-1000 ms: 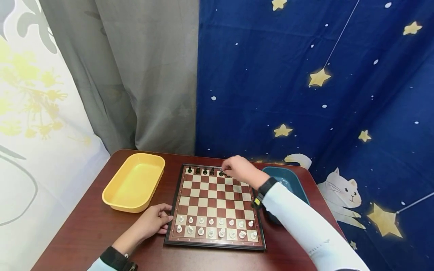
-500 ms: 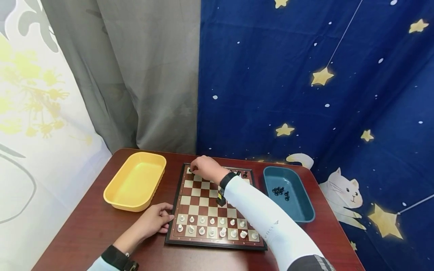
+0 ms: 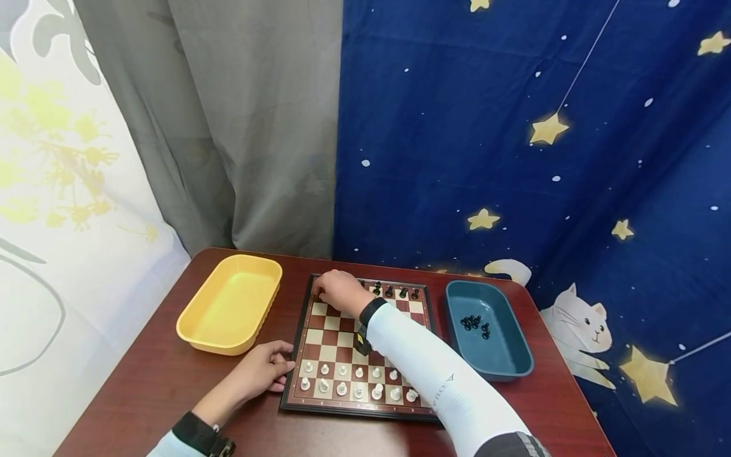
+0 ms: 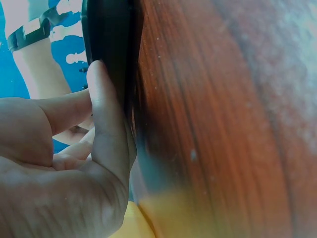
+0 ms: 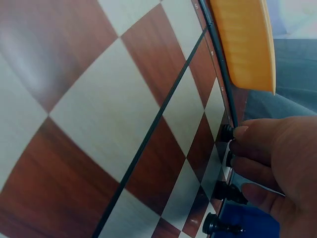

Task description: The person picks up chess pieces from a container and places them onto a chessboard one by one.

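A red-and-cream chessboard point(image 3: 315, 337) lies on the table, with two rows of white chess pieces point(image 3: 341, 388) along its near side. Black chess pieces point(image 3: 389, 292) stand in the far row, some behind my right hand point(image 3: 341, 292). That hand is at the far left corner, where its fingertips pinch a black chess piece point(image 5: 227, 132) in the right wrist view. More black pieces point(image 5: 218, 224) stand close by, under the fingers. My left hand point(image 3: 265, 368) rests on the table, its fingertips touching the board's left edge, as the left wrist view also shows.
Left of the board stands a yellow tray point(image 3: 231, 304). A blue tray point(image 3: 505, 349) is on the right, holding several black chess pieces point(image 3: 471, 322). Grey and blue curtains point(image 3: 434, 158) hang behind the table's far edge.
My right hand has moved left along the far row, from its middle to the left corner, uncovering the blue tray. The left hand stays at the board's edge.
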The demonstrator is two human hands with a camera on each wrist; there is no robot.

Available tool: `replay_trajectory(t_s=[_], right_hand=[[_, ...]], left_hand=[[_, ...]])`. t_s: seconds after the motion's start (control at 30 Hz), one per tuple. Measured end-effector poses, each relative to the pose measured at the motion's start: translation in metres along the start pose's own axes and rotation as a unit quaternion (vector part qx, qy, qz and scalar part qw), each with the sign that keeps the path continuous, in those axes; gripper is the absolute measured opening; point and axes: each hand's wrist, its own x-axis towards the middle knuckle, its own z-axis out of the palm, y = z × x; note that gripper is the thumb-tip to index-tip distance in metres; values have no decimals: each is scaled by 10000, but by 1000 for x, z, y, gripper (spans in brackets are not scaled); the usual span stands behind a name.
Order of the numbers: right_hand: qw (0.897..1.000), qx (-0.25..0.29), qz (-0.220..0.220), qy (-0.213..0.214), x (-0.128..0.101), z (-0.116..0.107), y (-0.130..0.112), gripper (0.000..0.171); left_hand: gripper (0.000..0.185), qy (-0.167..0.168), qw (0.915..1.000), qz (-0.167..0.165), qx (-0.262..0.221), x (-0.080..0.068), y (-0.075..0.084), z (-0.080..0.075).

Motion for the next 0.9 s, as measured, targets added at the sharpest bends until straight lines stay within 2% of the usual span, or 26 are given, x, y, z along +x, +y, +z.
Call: replay_trajectory(t_s=[0.23, 0.37, 0.47, 0.67, 0.8, 0.9], right_hand=[[9999, -77, 97, -15, 0, 2, 0, 22], [9997, -118, 118, 201, -7, -4, 4, 26], [9991, -66, 85, 404, -21, -12, 12, 25], [9973, 292, 155, 656, -78, -39, 43, 20], [9928, 594, 568, 870, -129, -59, 70, 16], [9862, 764, 1039, 1038, -168, -73, 90, 15]], left_hand=[[34, -9, 10000, -21, -20, 0, 0, -1], [34, -24, 10000, 7, -37, 1, -1, -1], [35, -28, 10000, 10, -35, 2, -3, 1], [34, -23, 10000, -19, 5, 4, -2, 2], [34, -4, 10000, -24, 19, 3, -1, 2], [35, 13, 10000, -30, 13, 3, -2, 1]])
